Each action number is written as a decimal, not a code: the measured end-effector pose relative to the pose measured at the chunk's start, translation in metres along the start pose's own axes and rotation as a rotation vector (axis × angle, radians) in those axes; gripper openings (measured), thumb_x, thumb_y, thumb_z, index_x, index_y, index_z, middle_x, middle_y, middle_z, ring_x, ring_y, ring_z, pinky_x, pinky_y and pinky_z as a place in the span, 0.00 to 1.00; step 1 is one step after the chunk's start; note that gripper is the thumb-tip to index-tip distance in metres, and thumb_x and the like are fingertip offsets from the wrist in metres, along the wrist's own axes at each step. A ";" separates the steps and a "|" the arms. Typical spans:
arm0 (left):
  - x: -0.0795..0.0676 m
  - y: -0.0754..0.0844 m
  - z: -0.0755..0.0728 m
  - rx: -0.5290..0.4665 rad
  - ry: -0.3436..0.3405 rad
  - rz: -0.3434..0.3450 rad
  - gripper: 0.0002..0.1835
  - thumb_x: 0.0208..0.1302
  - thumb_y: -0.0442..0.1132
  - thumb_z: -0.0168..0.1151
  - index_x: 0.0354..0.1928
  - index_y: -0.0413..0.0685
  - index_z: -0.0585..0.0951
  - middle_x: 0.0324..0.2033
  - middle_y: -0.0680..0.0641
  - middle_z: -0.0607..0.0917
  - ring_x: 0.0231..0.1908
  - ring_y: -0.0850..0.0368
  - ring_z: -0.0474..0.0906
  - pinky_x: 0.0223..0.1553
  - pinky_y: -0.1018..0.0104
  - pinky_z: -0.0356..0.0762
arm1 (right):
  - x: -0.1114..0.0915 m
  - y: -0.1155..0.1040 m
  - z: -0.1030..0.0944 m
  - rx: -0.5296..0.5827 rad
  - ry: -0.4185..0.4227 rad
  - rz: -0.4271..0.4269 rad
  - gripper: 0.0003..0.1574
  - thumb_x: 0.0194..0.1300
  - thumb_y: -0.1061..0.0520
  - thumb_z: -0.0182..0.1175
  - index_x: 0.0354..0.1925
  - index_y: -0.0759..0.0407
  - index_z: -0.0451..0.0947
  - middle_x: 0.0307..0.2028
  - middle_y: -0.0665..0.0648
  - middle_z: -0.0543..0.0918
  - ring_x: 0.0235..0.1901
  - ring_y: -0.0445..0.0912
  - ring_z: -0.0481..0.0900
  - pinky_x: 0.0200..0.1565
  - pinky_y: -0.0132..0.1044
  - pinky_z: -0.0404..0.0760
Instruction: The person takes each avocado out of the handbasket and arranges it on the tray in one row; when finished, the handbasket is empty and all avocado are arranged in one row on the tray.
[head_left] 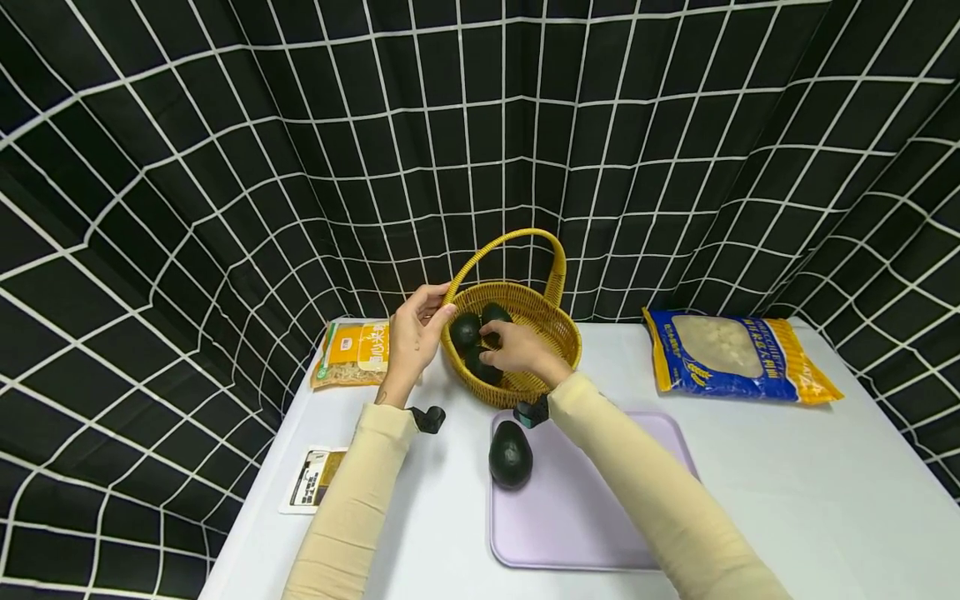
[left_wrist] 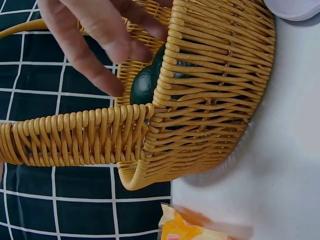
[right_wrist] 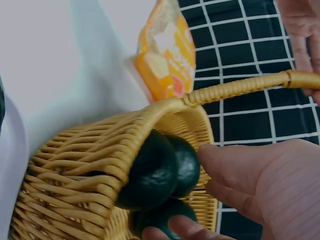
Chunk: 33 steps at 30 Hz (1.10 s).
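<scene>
My left hand grips the left side of the tall handle of a yellow wicker basket. Over the basket's opening, my right hand reaches in with thumb and fingers spread beside the dark green avocados. Three of these show inside: a left avocado, a rear avocado and a front avocado. In the right wrist view, my right thumb lies right by an avocado. Another avocado rests on the left edge of a lilac tray.
Left of the basket lies an orange food bag, partly behind my left hand. A small flat packet sits near my left sleeve. At the right is a blue and yellow bag. Black gridded cloth hangs behind the white table.
</scene>
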<state>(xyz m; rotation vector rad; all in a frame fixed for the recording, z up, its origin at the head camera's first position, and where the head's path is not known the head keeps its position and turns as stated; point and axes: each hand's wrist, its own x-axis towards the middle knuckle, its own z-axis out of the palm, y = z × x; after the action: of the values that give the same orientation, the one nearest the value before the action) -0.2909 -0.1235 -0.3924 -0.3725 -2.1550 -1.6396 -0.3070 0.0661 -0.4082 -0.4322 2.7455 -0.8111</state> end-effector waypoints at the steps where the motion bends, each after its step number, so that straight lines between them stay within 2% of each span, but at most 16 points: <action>1: 0.000 0.000 0.000 -0.004 -0.002 0.000 0.15 0.67 0.36 0.67 0.56 0.48 0.84 0.47 0.41 0.88 0.48 0.49 0.86 0.53 0.55 0.84 | 0.001 0.000 0.002 -0.001 -0.003 0.006 0.32 0.70 0.49 0.64 0.69 0.54 0.72 0.62 0.64 0.79 0.60 0.57 0.77 0.61 0.54 0.78; 4: 0.000 0.001 -0.001 -0.019 -0.007 0.004 0.16 0.67 0.36 0.67 0.56 0.47 0.84 0.47 0.40 0.88 0.48 0.48 0.86 0.53 0.51 0.84 | 0.004 0.001 0.007 -0.002 -0.013 0.018 0.33 0.70 0.48 0.64 0.69 0.53 0.71 0.67 0.64 0.75 0.67 0.59 0.72 0.67 0.56 0.73; 7: -0.001 0.001 -0.001 -0.033 -0.010 0.002 0.16 0.67 0.35 0.67 0.56 0.48 0.84 0.48 0.41 0.88 0.48 0.47 0.85 0.53 0.49 0.84 | 0.005 0.001 0.011 0.005 -0.026 0.027 0.35 0.70 0.48 0.64 0.71 0.53 0.69 0.69 0.64 0.73 0.70 0.60 0.69 0.69 0.57 0.70; 14: -0.001 0.003 0.001 -0.021 -0.006 -0.014 0.17 0.68 0.31 0.65 0.58 0.41 0.82 0.49 0.35 0.86 0.50 0.40 0.84 0.55 0.45 0.82 | 0.009 -0.003 0.016 -0.015 -0.039 0.020 0.33 0.70 0.49 0.64 0.70 0.53 0.71 0.68 0.64 0.75 0.69 0.60 0.71 0.68 0.57 0.71; 19: -0.005 0.021 -0.001 -0.004 -0.010 -0.012 0.16 0.68 0.28 0.63 0.57 0.35 0.81 0.48 0.31 0.86 0.49 0.37 0.84 0.54 0.44 0.82 | 0.014 -0.004 0.020 -0.049 -0.045 0.008 0.32 0.69 0.50 0.64 0.69 0.53 0.72 0.65 0.63 0.78 0.66 0.60 0.73 0.67 0.56 0.73; 23: -0.008 0.035 -0.004 -0.008 -0.016 -0.011 0.16 0.68 0.28 0.63 0.57 0.33 0.81 0.49 0.30 0.85 0.49 0.38 0.84 0.54 0.48 0.83 | 0.017 -0.003 0.023 -0.054 -0.046 0.016 0.32 0.69 0.50 0.65 0.68 0.53 0.73 0.64 0.63 0.79 0.66 0.59 0.74 0.67 0.55 0.74; 26: -0.008 0.036 -0.004 -0.008 -0.017 -0.012 0.16 0.69 0.28 0.63 0.57 0.33 0.81 0.50 0.30 0.85 0.49 0.38 0.84 0.54 0.49 0.83 | 0.019 -0.003 0.025 -0.046 -0.051 0.020 0.33 0.68 0.50 0.65 0.68 0.54 0.73 0.64 0.63 0.79 0.66 0.58 0.74 0.67 0.54 0.74; 33: -0.008 0.036 -0.005 -0.017 -0.027 0.004 0.16 0.68 0.28 0.63 0.57 0.33 0.81 0.48 0.29 0.85 0.49 0.37 0.84 0.54 0.43 0.82 | 0.022 -0.002 0.028 -0.040 -0.064 0.044 0.33 0.68 0.49 0.65 0.68 0.53 0.73 0.65 0.62 0.78 0.65 0.57 0.75 0.65 0.53 0.76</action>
<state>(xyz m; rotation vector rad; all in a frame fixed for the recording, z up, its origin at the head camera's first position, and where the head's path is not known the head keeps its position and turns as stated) -0.2673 -0.1183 -0.3644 -0.4065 -2.1596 -1.6609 -0.3179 0.0433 -0.4332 -0.3973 2.7062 -0.7204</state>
